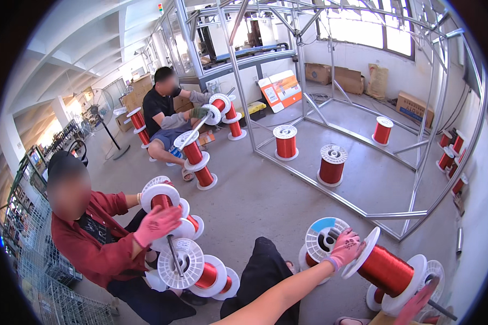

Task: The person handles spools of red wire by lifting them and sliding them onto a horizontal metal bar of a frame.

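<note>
The left hand (pixel 346 246), in a pink glove, lies with spread fingers against the white flange of a spool of red wire (pixel 387 268); it presses there rather than closing around anything. The spool lies tilted on its side, stretching from that hand toward the right hand (pixel 417 303), also pink-gloved, at the lower edge. The right hand's grip cannot be made out, being cut off by the frame. Just behind the left hand stands a white reel with a blue patch (pixel 324 238). Well to the left, a seated person in a red shirt (pixel 87 238) handles further spools (pixel 181 262).
</note>
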`<state>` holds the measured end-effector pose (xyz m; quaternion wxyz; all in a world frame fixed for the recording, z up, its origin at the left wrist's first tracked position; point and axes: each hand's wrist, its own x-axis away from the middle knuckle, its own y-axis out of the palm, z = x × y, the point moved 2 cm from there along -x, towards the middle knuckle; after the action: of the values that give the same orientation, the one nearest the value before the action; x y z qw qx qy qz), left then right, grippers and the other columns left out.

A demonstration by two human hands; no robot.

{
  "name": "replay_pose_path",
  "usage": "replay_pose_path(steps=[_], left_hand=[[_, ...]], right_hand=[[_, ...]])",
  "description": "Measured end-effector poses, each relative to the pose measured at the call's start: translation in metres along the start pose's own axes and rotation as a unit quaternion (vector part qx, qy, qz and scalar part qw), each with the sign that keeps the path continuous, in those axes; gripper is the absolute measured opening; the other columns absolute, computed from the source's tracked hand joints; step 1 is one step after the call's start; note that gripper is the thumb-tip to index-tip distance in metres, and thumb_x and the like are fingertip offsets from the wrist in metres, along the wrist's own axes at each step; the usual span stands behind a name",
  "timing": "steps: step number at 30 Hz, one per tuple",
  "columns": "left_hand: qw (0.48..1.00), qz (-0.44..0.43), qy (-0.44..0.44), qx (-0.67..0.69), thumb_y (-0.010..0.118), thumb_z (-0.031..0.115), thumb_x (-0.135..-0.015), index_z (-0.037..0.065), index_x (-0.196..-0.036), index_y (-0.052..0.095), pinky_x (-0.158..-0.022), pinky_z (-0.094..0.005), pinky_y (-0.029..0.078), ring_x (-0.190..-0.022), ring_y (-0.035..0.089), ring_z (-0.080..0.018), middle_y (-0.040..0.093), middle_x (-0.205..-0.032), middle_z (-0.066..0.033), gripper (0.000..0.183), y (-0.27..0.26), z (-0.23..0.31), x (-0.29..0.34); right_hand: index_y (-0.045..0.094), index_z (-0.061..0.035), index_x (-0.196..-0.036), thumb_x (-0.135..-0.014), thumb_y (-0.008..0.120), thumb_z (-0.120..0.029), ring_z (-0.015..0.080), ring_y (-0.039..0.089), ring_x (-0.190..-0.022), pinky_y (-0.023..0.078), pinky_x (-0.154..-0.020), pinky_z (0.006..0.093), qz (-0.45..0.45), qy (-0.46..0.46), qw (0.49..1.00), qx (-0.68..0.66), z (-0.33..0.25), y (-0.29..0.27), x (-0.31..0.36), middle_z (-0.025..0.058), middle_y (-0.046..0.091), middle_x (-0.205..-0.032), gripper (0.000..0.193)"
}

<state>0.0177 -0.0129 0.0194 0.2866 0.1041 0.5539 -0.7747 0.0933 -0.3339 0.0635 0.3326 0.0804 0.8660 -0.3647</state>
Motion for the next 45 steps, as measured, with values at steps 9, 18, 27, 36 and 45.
replay_pose_path(steps=[9,18,27,36,45], left_hand=[[0.999,-0.028,-0.027,0.008,0.05,0.033,-0.094,0.003,-0.081,0.071,-0.11,-0.0401,0.035,-0.102,0.061,-0.0279,0.069,-0.089,-0.0136,0.039,0.004,-0.001,-0.005],[1.0,-0.006,0.013,-0.022,0.055,0.031,-0.092,0.006,-0.076,0.071,-0.103,-0.0393,0.04,-0.093,0.064,-0.0246,0.07,-0.084,-0.0093,0.034,-0.003,-0.012,0.0],[0.999,0.017,0.033,-0.02,0.054,0.027,-0.092,0.005,-0.074,0.071,-0.104,-0.0412,0.039,-0.098,0.064,-0.0247,0.071,-0.087,-0.0111,0.034,-0.007,-0.013,0.002],[0.999,0.03,0.036,-0.016,0.051,0.034,-0.094,0.004,-0.075,0.071,-0.106,-0.0409,0.038,-0.096,0.064,-0.0271,0.07,-0.088,-0.0117,0.041,0.007,-0.001,-0.004],[0.999,0.021,0.02,-0.034,0.051,0.031,-0.093,0.007,-0.078,0.074,-0.105,-0.0399,0.038,-0.102,0.064,-0.0241,0.071,-0.09,-0.0092,0.036,0.003,-0.019,0.005]], right_hand=[[0.028,0.0007,-0.15,-0.103,0.042,-0.031,0.0362,0.043,-0.133,0.035,-0.108,0.0421,-0.226,0.045,0.964,0.13,0.071,0.02,0.128,0.0221,0.037,-0.15,0.059],[0.035,0.0092,-0.142,-0.1,0.048,-0.016,0.042,0.039,-0.135,0.029,-0.113,0.0443,-0.027,0.028,0.998,-0.055,-0.026,0.02,0.032,0.029,0.041,-0.144,0.051],[0.036,0.0091,-0.141,-0.101,0.047,-0.017,0.0409,0.034,-0.138,0.029,-0.113,0.0444,-0.023,0.128,0.983,-0.131,-0.04,-0.015,0.004,0.0269,0.035,-0.149,0.049],[0.031,0.0084,-0.145,-0.097,0.051,-0.021,0.0427,0.033,-0.138,0.026,-0.115,0.0465,-0.236,0.224,0.946,0.004,0.049,0.012,0.155,0.0275,0.037,-0.147,0.06],[0.036,0.0075,-0.143,-0.099,0.049,-0.016,0.0427,0.039,-0.135,0.03,-0.112,0.0443,-0.034,0.114,0.987,-0.111,-0.039,0.019,0.029,0.0283,0.041,-0.144,0.051]])
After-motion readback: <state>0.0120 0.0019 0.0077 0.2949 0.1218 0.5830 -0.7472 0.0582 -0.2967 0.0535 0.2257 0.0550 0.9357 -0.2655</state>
